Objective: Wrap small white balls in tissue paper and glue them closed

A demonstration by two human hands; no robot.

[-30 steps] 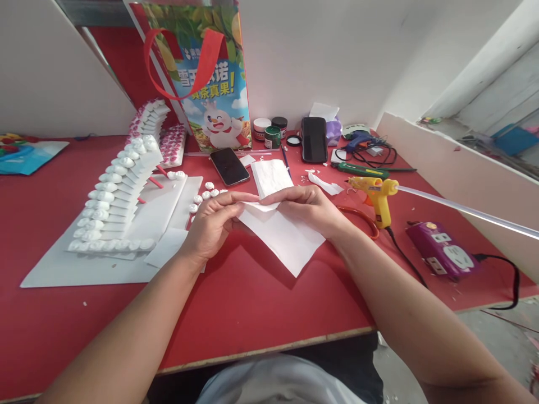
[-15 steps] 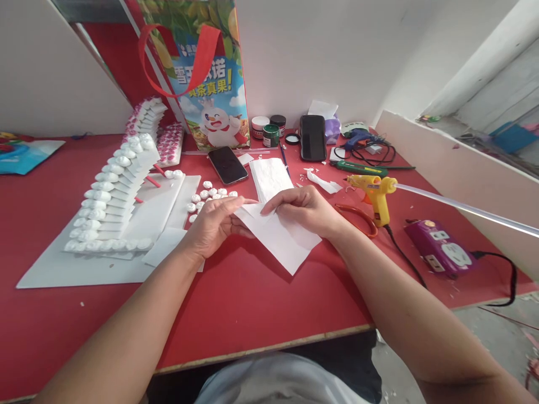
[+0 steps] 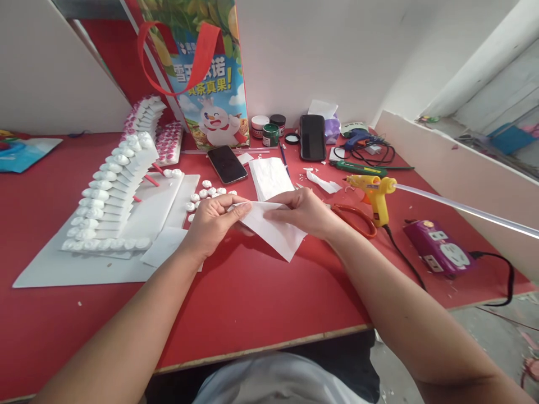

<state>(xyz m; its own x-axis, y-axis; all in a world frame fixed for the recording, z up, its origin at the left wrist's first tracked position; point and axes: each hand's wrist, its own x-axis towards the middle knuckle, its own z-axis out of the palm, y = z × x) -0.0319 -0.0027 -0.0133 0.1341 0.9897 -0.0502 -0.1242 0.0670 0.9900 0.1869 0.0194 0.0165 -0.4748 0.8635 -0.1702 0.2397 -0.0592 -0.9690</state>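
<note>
A thin white sheet of paper (image 3: 280, 233) is stretched between my two hands above the red table, one corner hanging toward me. My left hand (image 3: 219, 223) pinches its upper left edge with the thumb on top. At the upper right edge, my right hand (image 3: 304, 213) grips it between thumb and fingers. Just behind the hands lies a stack of white tissue-like sheets (image 3: 272, 178). Several small white rosettes (image 3: 204, 194) are scattered beyond my left hand. Left of them stands a curved white stepped piece (image 3: 120, 193) edged with more rosettes.
On the right are a yellow glue gun (image 3: 373, 193), red-handled pliers (image 3: 356, 220) and a purple power box (image 3: 440, 247) with a cord. Toward the back are a phone (image 3: 227, 164), a second dark phone (image 3: 313, 138), paint jars (image 3: 270, 134) and a tall printed bag (image 3: 214, 95).
My left thumb has moved onto the paper's top edge. The right hand has shifted its grip, and the paper's hanging corner has risen slightly, with less of the sheet showing.
</note>
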